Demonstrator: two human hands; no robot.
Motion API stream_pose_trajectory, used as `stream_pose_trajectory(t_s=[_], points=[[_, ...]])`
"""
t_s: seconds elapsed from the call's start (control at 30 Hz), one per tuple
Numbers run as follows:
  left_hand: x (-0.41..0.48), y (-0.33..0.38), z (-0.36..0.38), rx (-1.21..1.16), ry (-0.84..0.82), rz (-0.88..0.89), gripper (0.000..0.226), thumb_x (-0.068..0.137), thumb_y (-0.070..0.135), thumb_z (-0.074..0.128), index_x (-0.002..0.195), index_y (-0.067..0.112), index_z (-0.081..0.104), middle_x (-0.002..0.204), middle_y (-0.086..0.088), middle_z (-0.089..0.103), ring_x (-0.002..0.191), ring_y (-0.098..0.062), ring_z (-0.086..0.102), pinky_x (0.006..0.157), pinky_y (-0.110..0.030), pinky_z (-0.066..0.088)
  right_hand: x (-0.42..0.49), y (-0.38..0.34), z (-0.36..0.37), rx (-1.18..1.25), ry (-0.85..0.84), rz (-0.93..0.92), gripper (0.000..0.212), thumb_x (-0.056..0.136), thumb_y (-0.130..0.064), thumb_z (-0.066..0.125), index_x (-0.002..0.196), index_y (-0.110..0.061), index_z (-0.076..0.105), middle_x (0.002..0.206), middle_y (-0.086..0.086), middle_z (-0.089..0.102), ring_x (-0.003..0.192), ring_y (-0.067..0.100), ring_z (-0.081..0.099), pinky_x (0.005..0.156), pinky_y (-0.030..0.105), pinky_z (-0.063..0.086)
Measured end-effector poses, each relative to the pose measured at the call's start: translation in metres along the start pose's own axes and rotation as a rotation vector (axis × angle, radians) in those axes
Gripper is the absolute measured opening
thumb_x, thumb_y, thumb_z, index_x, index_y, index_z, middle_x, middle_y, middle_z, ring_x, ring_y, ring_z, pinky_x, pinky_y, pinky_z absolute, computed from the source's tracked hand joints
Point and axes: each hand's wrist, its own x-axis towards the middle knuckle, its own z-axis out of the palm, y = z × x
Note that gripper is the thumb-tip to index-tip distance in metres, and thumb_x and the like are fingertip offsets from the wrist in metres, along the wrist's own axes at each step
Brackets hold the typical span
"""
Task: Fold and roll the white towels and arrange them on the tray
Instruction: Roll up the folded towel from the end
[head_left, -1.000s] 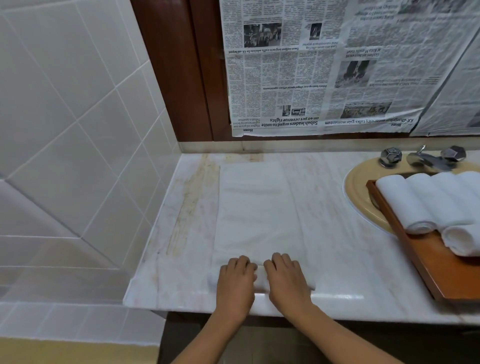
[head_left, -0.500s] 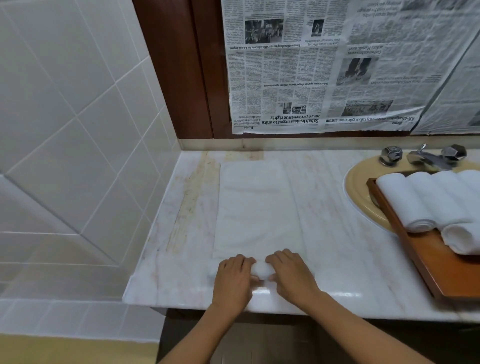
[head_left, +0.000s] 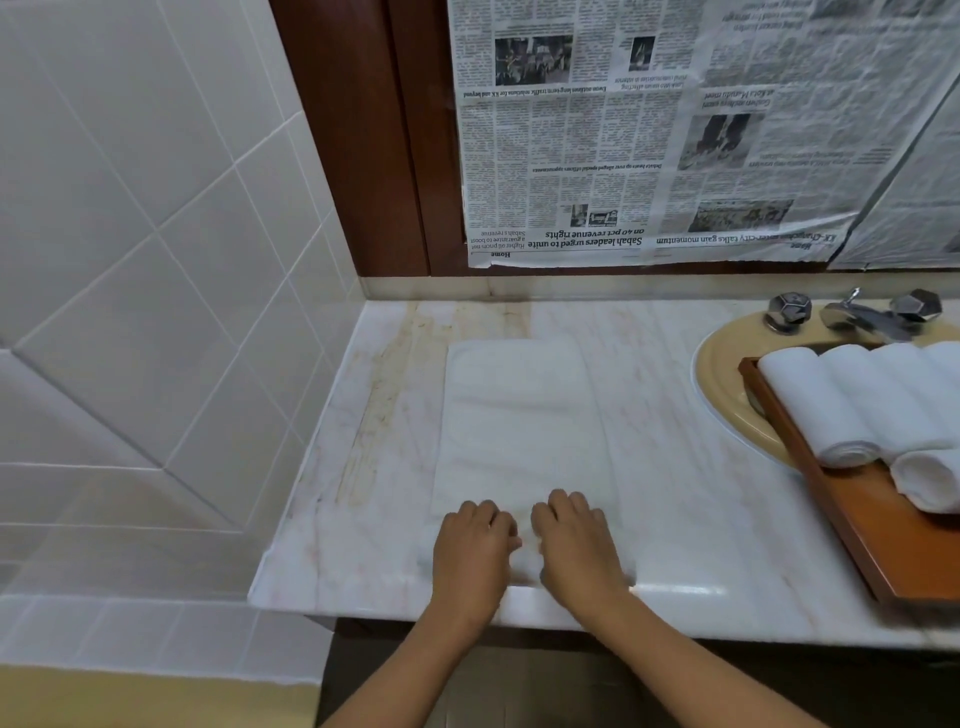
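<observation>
Newspaper (head_left: 675, 130) at 12 to 2 o'clock, hung upside down. Big headline at 12 o'clock: "Sabah leaders urged to unite on 40 pct revenue rights". Small word "Home" by bottom edge. At 1 o'clock: "talks gain momentum". Other print too small.

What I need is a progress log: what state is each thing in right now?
towel: folded strip, flat on the counter, near end rolled.
left hand: fingers curled over the roll.
right hand: fingers curled over the roll.
tray: partly filled, resting over the sink.
rolled towels: rolled, side by side on the tray.
</observation>
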Motion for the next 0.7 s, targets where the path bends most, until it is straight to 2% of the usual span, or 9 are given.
stream_pose_trajectory(t_s=[0.07, 0.13, 0.17, 0.27, 0.37, 0.47, 0.53, 0.63, 0.7], points=[[-0.013, -0.004, 0.009, -0.045, 0.082, 0.068, 0.017, 0.066, 0.020, 0.088, 0.070, 0.020, 0.072, 0.074, 0.004, 0.064, 0.066, -0.014, 0.057, 0.055, -0.027, 0.045, -0.014, 0.001, 0.011, -0.005, 0.075, -0.061, 0.053, 0.032, -0.007, 0.088, 0.077, -0.021, 0.063, 0.077, -0.003, 0.056, 0.065, 0.015, 0.051, 0.055, 0.026, 0.044], [-0.026, -0.010, 0.014, -0.082, 0.127, 0.106, 0.012, 0.073, 0.025, 0.080, 0.082, 0.019, 0.074, 0.085, 0.001, 0.066, 0.076, -0.016, 0.058, 0.061, -0.028, 0.047, -0.027, 0.006, 0.019, 0.004, 0.119, -0.102, 0.047, 0.045, -0.012, 0.084, 0.088, -0.018, 0.066, 0.087, 0.000, 0.060, 0.073, 0.019, 0.056, 0.063, 0.029, 0.050], [-0.031, -0.013, 0.016, -0.065, 0.126, 0.127, 0.020, 0.074, 0.030, 0.077, 0.090, 0.018, 0.075, 0.091, -0.001, 0.067, 0.082, -0.017, 0.059, 0.064, -0.029, 0.049, -0.032, 0.009, 0.021, 0.002, 0.128, -0.122, 0.047, 0.053, -0.019, 0.083, 0.097, -0.016, 0.067, 0.095, 0.002, 0.062, 0.080, 0.021, 0.059, 0.069, 0.032, 0.053], [-0.030, -0.017, 0.019, 0.037, 0.061, 0.198, 0.044, 0.066, 0.031, 0.084, 0.105, 0.012, 0.075, 0.101, -0.008, 0.069, 0.094, -0.021, 0.060, 0.074, -0.032, 0.052, -0.041, 0.016, 0.024, -0.075, 0.048, -0.131, 0.064, 0.056, -0.033, 0.087, 0.114, -0.012, 0.068, 0.112, 0.010, 0.065, 0.096, 0.028, 0.064, 0.081, 0.039, 0.056], [-0.016, -0.016, 0.013, 0.067, -0.028, 0.200, 0.057, 0.057, 0.033, 0.092, 0.107, 0.011, 0.075, 0.102, -0.009, 0.071, 0.091, -0.022, 0.067, 0.079, -0.033, 0.055, -0.030, 0.022, 0.023, -0.097, 0.027, -0.138, 0.074, 0.046, -0.026, 0.095, 0.114, -0.011, 0.071, 0.112, 0.011, 0.069, 0.096, 0.028, 0.068, 0.084, 0.039, 0.056], [-0.004, -0.017, 0.012, 0.101, -0.094, 0.187, 0.060, 0.055, 0.037, 0.092, 0.105, 0.012, 0.074, 0.102, -0.007, 0.072, 0.089, -0.021, 0.069, 0.081, -0.033, 0.056, -0.013, 0.027, 0.017, -0.054, 0.024, -0.152, 0.066, 0.048, -0.025, 0.097, 0.108, -0.012, 0.072, 0.103, 0.007, 0.070, 0.090, 0.024, 0.069, 0.082, 0.035, 0.057], [0.002, -0.016, 0.011, 0.116, -0.118, 0.165, 0.059, 0.050, 0.038, 0.093, 0.101, 0.016, 0.074, 0.098, -0.003, 0.072, 0.084, -0.017, 0.069, 0.078, -0.030, 0.056, -0.006, 0.027, 0.005, -0.008, -0.023, -0.152, 0.058, 0.059, -0.027, 0.093, 0.110, -0.016, 0.069, 0.102, 0.002, 0.068, 0.089, 0.021, 0.067, 0.080, 0.030, 0.055], [0.007, -0.015, 0.008, 0.102, -0.108, 0.142, 0.057, 0.042, 0.032, 0.095, 0.094, 0.020, 0.075, 0.088, 0.003, 0.072, 0.074, -0.013, 0.068, 0.071, -0.028, 0.056, 0.000, 0.026, -0.013, 0.060, -0.088, -0.142, 0.049, 0.091, -0.033, 0.067, 0.135, -0.022, 0.051, 0.124, -0.001, 0.060, 0.110, 0.019, 0.056, 0.093, 0.027, 0.044], [0.003, -0.014, 0.007, 0.067, -0.119, 0.127, 0.054, 0.043, 0.030, 0.094, 0.093, 0.022, 0.075, 0.084, 0.006, 0.071, 0.069, -0.010, 0.067, 0.068, -0.026, 0.056, 0.002, 0.027, -0.019, 0.153, -0.143, -0.084, 0.045, 0.095, -0.035, 0.061, 0.138, -0.029, 0.048, 0.128, -0.003, 0.059, 0.112, 0.017, 0.054, 0.092, 0.023, 0.042]])
